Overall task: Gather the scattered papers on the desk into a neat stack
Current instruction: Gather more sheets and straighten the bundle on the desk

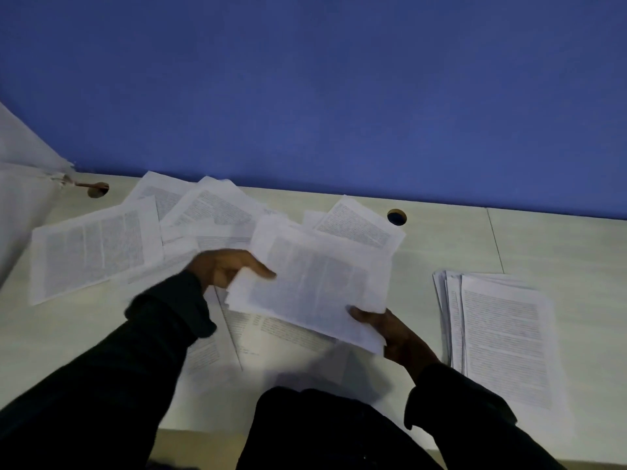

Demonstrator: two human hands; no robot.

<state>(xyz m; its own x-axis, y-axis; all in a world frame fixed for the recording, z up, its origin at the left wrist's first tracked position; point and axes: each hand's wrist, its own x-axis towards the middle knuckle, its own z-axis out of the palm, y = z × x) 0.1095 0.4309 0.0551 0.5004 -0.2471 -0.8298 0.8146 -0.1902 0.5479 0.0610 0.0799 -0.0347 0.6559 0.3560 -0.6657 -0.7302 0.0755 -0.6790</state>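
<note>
Both hands hold a bundle of printed sheets (315, 283) above the middle of the pale desk (458, 239). My left hand (227, 268) grips the bundle's left edge, thumb on top. My right hand (390, 329) grips its lower right corner. Loose printed sheets lie scattered behind and under the bundle: one large sheet at the left (95, 245), several overlapping ones at the back (210, 208), one at the back right (359, 223), and more flat beneath the bundle (271, 337). A fanned pile of papers (502, 330) lies on the desk at the right.
A blue partition wall (322, 89) stands along the desk's far edge. Two round cable holes sit in the desk, one at the back left (98, 189) and one at the back middle (397, 217). A white panel (20, 198) closes the left side. The desk's front edge runs near my body.
</note>
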